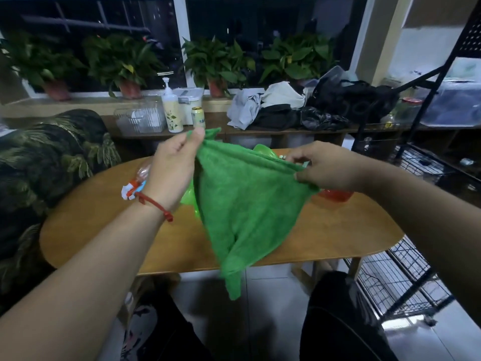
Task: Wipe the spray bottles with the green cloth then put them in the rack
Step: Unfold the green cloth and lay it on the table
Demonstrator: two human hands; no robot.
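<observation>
Now my left hand (171, 162) and right hand (322, 169) pinch two corners of the green cloth (242, 204) — soft, light, limp — best held by its corners.

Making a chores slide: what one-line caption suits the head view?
Left hand and right hand pinch a green cloth spread above the wooden table, spray bottles lying behind.

Both arms outstretched; left hand (170, 166) raised, right hand (324, 169) lower, each pinching green cloth (247, 204) corner.
</observation>
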